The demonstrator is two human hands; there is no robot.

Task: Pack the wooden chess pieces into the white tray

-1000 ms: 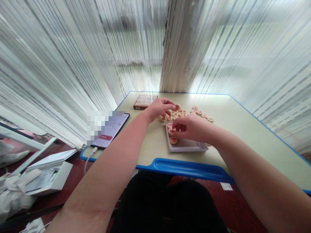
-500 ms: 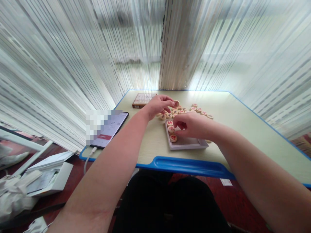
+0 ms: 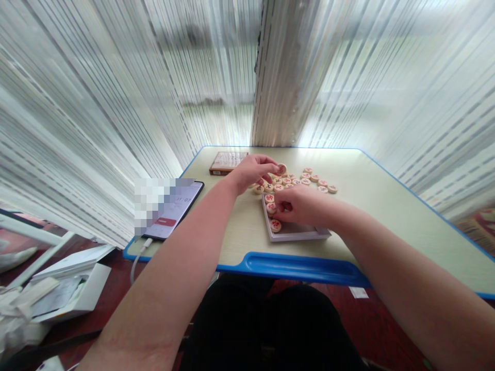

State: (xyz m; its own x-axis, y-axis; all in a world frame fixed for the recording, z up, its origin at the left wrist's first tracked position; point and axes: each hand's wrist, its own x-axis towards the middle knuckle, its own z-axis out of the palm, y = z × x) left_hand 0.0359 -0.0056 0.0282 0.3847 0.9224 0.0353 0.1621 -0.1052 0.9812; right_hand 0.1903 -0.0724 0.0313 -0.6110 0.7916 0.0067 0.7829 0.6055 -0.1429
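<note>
Round wooden pieces with red or dark characters lie in a loose group on the pale table (image 3: 240, 226). My left hand (image 3: 257, 170) reaches over the group's left side, its fingertips closed on a round piece (image 3: 282, 169). Nearer me stands a shallow open box (image 3: 299, 237). Along its left wall lie several red-marked pieces, among them a front one (image 3: 275, 225) and a back one (image 3: 269, 198). My right hand (image 3: 296, 205) is inside the box beside these pieces, fingers curled together; what they hold, if anything, is hidden.
A flat brown-edged box (image 3: 228, 162) lies at the back left. At the left edge lies a phone (image 3: 176, 206) with a white cable (image 3: 139, 252). A blue trough (image 3: 305, 265) runs along the table's front edge.
My right hand has moved slightly left and its fingers have drawn together by the row of pieces. The front piece in the box now sits a little apart. My left hand still holds its piece.
</note>
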